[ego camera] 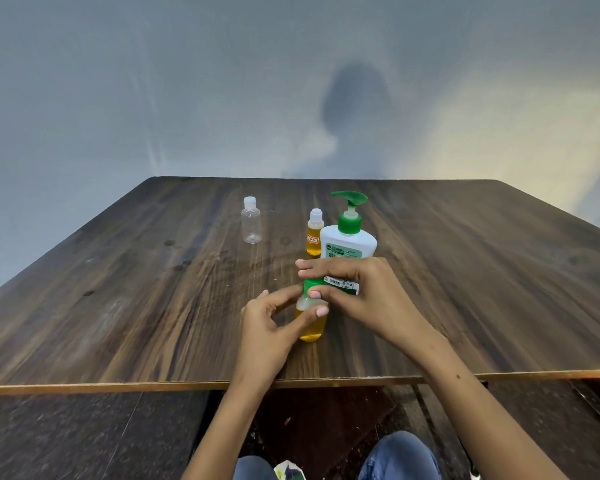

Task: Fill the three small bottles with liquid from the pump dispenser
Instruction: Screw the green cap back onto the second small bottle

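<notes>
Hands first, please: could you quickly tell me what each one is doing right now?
Left hand: holding the yellow-filled bottle.
Right hand: pinching that bottle's green cap.

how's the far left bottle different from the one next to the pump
The far left bottle is clear and looks empty; the bottle by the pump dispenser holds yellow liquid. It carries an orange label; the left one is bare and stands alone. Both are upright, untouched, with white caps.
</notes>
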Tool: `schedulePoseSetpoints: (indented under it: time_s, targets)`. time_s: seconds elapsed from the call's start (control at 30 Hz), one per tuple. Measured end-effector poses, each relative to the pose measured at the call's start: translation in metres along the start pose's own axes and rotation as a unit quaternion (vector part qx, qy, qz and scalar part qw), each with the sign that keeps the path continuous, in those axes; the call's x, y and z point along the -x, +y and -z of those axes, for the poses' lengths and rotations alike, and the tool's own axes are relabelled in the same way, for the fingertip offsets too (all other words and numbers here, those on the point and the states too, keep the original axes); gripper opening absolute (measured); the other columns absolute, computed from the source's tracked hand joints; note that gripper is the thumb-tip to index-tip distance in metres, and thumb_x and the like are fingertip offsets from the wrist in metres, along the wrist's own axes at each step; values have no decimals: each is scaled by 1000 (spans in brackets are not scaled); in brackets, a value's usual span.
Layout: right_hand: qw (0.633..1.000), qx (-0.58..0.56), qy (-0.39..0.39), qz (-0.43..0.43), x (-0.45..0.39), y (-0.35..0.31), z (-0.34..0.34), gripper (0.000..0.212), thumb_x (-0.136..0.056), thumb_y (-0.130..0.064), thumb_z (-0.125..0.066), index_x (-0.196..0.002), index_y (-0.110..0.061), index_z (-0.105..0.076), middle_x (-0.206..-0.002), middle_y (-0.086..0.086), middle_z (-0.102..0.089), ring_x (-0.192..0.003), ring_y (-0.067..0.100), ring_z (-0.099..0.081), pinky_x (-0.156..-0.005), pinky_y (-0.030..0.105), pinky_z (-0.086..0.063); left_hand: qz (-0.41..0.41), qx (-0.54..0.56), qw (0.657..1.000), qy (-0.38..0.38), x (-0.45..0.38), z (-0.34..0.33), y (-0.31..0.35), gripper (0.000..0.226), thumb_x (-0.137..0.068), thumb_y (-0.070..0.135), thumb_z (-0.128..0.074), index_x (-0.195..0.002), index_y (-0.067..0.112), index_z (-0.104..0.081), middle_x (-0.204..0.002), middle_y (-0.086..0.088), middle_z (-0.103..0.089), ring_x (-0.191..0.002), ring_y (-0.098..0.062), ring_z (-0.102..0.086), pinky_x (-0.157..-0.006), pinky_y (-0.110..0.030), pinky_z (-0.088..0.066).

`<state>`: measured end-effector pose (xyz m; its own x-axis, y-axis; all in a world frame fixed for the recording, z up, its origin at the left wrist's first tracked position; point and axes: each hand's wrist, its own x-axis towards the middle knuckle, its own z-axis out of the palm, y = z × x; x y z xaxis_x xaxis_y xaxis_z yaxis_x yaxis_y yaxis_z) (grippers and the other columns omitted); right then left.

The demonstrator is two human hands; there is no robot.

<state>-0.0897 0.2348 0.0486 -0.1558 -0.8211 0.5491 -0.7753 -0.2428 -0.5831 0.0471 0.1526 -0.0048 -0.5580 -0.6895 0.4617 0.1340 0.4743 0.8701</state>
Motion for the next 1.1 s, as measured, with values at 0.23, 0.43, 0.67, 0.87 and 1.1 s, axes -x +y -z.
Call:
schedulePoseSetpoints:
  time_s: [0.23,0.43,0.67,0.87,1.1]
  targets:
    - [989,-23,124,-72,7,-3,-12,25,-68,-26,-84,-91,-22,-77,-87,-13,-73,-85,-1,-67,-76,23,-55,7,7,1000,20,-2,-3,0,30,-69,43,-80,-98,36,-76,-95,16,-75,-94,-4,-70,-101,-58,-43]
    - [993,1,91,-69,7,-8,-12,25,-75,-25,-80,-99,-22,-74,-95,-22,-67,-93,-5,-63,-73,8,-48,-2,12,1000,15,-5,-1,-3,28,-64,43,-82,-91,41,-75,-92,20,-74,-93,-1,-70,-101,-58,-43]
    - [996,-19,48,-73,1,-5,-2,26,-75,-15,-79,-100,-22,-76,-97,-12,-73,-96,-5,-64,-85,18,-51,8,22,1000,5,-9,-1,-9,38,-64,49,-80,-100,38,-74,-94,14,-76,-95,-6,-71,-105,-62,-36]
    - [992,57,87,-69,6,-11,-14,24,-75,-26,-79,-99,-26,-74,-92,-18,-69,-89,-2,-63,-74,9,-47,13,26,1000,-2,-8,3,-8,32,-64,41,-83,-94,30,-77,-94,11,-76,-96,-7,-71,-101,-55,-46]
    - [996,-35,-74,-47,-4,0,4,31,-87,-11,-68,-117,-18,-68,-118,-11,-67,-113,-6,-55,-97,17,-45,21,31,999,-5,-10,5,-8,32,-68,30,-87,-96,19,-77,-91,7,-77,-93,-9,-72,-92,-51,-54]
